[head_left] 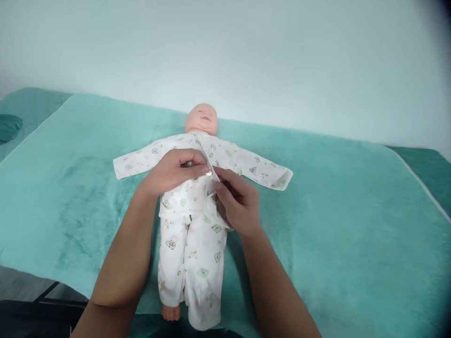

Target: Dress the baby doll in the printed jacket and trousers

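A baby doll [201, 118] lies on its back on a teal towel [345, 225], head toward the wall. It wears a white printed shirt [232, 159] with both sleeves spread out, and matching trousers [192, 263]. One bare foot [171, 311] sticks out at the bottom. My left hand [174, 171] rests on the doll's chest, fingers pinched on the shirt's front edge. My right hand [237, 202] meets it from the right, its fingers closed on the shirt flap near a small fastener [208, 173].
The towel covers a table that stands against a pale wall [246, 56]. A darker green cloth [9, 126] lies at the far left edge. A dark frame and floor [35, 305] show below the towel's near left edge.
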`<state>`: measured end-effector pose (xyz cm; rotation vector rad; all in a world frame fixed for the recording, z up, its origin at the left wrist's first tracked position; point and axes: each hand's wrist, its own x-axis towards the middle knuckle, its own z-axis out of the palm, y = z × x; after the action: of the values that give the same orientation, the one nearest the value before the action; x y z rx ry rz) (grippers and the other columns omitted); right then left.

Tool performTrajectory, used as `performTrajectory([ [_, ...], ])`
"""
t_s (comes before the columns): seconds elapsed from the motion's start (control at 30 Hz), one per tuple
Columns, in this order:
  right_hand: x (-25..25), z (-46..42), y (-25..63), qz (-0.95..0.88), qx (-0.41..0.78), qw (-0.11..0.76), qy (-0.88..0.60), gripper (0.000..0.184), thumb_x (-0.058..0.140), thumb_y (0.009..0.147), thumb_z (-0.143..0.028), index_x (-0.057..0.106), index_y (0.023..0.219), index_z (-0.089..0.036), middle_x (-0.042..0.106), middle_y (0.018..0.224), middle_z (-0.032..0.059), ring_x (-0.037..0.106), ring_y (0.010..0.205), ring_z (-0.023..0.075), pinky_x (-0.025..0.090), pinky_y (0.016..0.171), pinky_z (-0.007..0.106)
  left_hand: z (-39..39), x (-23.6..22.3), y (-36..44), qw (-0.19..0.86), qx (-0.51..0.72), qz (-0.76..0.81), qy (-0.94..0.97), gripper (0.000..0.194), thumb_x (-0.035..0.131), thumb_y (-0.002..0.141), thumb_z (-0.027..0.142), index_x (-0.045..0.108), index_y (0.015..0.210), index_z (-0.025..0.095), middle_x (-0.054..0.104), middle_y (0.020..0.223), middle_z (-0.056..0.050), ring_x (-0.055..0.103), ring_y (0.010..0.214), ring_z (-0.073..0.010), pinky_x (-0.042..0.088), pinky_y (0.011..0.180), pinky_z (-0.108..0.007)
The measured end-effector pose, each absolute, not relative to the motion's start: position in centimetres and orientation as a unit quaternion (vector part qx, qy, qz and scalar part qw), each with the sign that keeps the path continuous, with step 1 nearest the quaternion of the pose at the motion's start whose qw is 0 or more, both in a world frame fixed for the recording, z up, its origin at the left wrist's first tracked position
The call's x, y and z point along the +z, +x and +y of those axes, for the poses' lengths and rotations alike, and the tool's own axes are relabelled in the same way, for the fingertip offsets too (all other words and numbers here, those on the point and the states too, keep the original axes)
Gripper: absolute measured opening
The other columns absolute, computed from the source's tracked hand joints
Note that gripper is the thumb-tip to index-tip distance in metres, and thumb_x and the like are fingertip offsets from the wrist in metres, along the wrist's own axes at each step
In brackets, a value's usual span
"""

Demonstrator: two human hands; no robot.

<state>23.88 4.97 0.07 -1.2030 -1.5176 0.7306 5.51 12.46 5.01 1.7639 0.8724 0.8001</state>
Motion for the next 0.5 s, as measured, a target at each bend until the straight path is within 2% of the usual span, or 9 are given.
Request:
performTrajectory([
  [0.27, 0.20, 4.87, 23.66, -0.641, 0.312, 0.501, -0.491, 0.035, 0.064, 0.093, -0.032, 0.067, 0.127, -0.027, 0.061, 0.075, -0.0035, 0.053, 0.061, 0.0118, 0.048, 0.060, 0.027, 12.32, 5.06, 5.71, 0.467, 0.326, 0.382, 0.728, 0.029, 0.070, 0.086, 0.042, 0.063, 0.071, 0.018, 0.061, 0.074, 0.000, 0.052, 0.068, -0.0116, 0.041, 0.064, -0.027],
  [0.5, 0.47, 4.78, 23.15, -0.669, 0.258, 0.484, -0.502, 0.036, 0.065, 0.091, -0.028, 0.060, 0.126, -0.024, 0.061, 0.076, -0.0055, 0.052, 0.057, 0.0095, 0.046, 0.057, 0.025, 11.99, 5.29, 6.09, 0.456, 0.324, 0.401, 0.725, 0.030, 0.071, 0.084, 0.041, 0.062, 0.068, 0.017, 0.058, 0.072, 0.001, 0.050, 0.067, -0.0110, 0.039, 0.061, -0.026],
])
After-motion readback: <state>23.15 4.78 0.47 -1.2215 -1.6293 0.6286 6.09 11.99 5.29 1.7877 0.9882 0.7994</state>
